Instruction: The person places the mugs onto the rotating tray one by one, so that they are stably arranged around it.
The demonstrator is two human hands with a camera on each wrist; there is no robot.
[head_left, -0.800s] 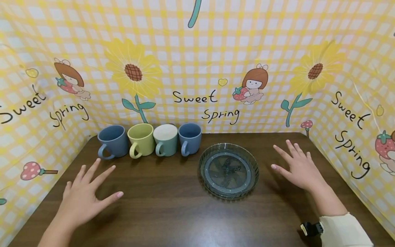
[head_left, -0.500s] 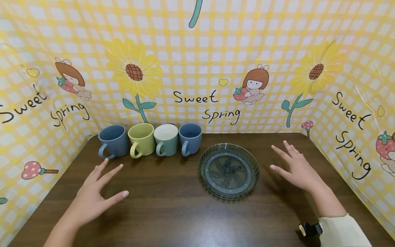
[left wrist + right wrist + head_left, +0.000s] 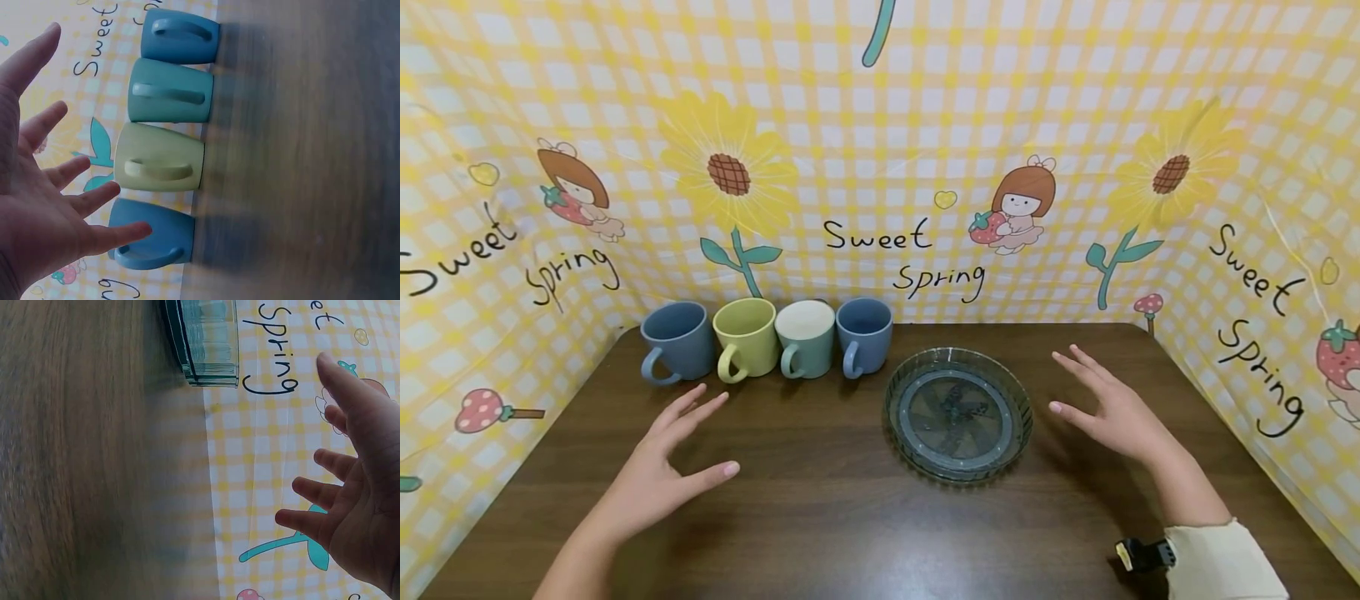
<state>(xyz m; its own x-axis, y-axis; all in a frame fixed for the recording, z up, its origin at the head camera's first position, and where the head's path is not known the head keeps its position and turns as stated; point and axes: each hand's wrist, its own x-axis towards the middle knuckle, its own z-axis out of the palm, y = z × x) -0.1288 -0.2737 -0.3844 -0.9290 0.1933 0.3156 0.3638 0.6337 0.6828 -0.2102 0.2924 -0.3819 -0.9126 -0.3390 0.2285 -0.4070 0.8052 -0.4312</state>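
Four-in-a-row is how the mugs stand at the back left: a dark blue mug (image 3: 677,343), a yellow-green mug (image 3: 746,340), a teal mug (image 3: 806,340) with a white inside, and a smaller blue mug (image 3: 865,337). Their handles point toward the front. My left hand (image 3: 658,479) hovers in front of the dark blue and yellow-green mugs, fingers spread, touching nothing. To the right of centre lies a round, clear dark-tinted tray (image 3: 958,471) with a ridged wall. Beside its right edge my right hand (image 3: 1116,417) hovers with extended fingers, holding nothing.
A brown wooden table (image 3: 820,533) carries everything. Yellow checked cloth (image 3: 865,125) with printed flowers and lettering encloses its back and sides. A small black device (image 3: 1142,555) sits at the right sleeve (image 3: 1221,562).
My left hand has moved right and inward, its fingers drawing closer together. My right hand has shifted slightly left toward the tray. The mugs and tray stay in place.
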